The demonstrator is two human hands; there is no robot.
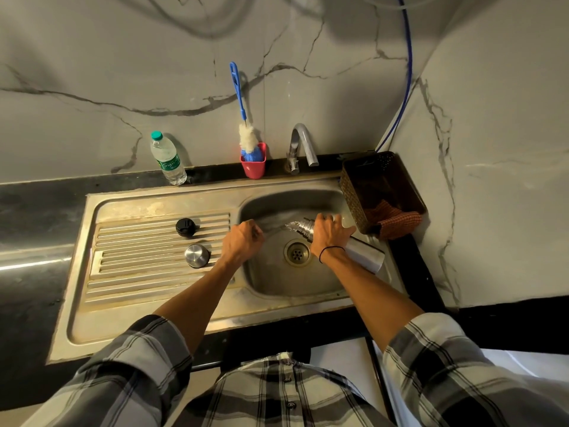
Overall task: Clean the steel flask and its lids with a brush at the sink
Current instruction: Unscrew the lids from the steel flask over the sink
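My right hand point(331, 234) grips the steel flask point(365, 252), tipped on its side over the sink basin point(271, 282) with its mouth pointing left; water spills from the mouth. My left hand point(243, 240) hovers at the basin's left edge, fingers curled, holding nothing I can see. A black lid point(185, 226) and a steel lid point(197, 255) rest on the ribbed drainboard point(138, 266), left of my left hand. The blue-handled brush point(246, 140) stands in a red cup point(253, 163) at the back wall.
A tap point(303, 146) stands behind the basin, with the drain point(297, 253) below. A plastic water bottle point(167, 160) is on the dark counter at the back left. A brown basket point(381, 192) with an orange checked cloth point(397, 223) sits right of the sink.
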